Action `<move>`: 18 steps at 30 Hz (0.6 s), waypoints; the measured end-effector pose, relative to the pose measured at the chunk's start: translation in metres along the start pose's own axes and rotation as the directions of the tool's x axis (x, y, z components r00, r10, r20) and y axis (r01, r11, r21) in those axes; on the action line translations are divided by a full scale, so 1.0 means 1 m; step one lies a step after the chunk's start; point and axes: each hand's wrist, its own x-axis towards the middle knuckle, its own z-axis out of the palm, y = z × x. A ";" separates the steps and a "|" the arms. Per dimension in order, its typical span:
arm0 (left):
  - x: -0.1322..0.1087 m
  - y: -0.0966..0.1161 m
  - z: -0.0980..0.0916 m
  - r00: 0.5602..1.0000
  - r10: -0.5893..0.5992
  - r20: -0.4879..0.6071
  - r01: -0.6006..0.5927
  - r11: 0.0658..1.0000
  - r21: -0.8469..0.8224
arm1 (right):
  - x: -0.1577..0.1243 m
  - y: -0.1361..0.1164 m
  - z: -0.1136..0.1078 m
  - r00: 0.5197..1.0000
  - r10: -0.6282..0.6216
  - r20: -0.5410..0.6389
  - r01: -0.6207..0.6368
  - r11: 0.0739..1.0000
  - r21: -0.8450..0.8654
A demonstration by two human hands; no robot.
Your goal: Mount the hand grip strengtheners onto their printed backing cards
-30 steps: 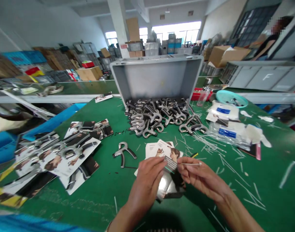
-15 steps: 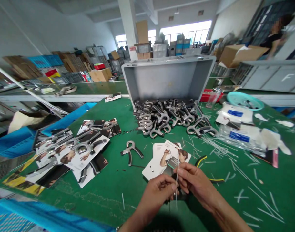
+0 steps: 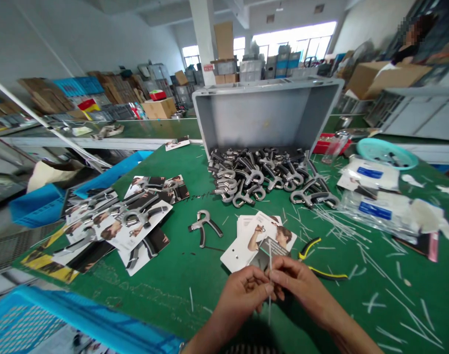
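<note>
In front of me my left hand and my right hand meet, fingertips pinched together on a thin white cable tie. The strip runs upright between them, its ends showing above and below. Just beyond the fingers lie printed cards, partly covered by my hands. Pliers with yellow and black handles rest beside my right hand. A single grey and black hand gripper lies left of the cards. Whatever is under my palms is hidden.
A grey crate lies on its side with a heap of hand grippers at its mouth. Cards with grippers are piled left. Loose cable ties and plastic bags lie right. A blue basket stands near left.
My hands have come closer together on the cable tie. The whole view has shifted slightly, so the table's things appear further right; they lie as before.
</note>
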 end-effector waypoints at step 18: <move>0.028 0.017 -0.108 0.970 0.017 -0.243 -0.034 0.997 -0.066 | 0.040 -0.048 0.003 0.764 -0.524 -0.377 0.344 0.825 -0.449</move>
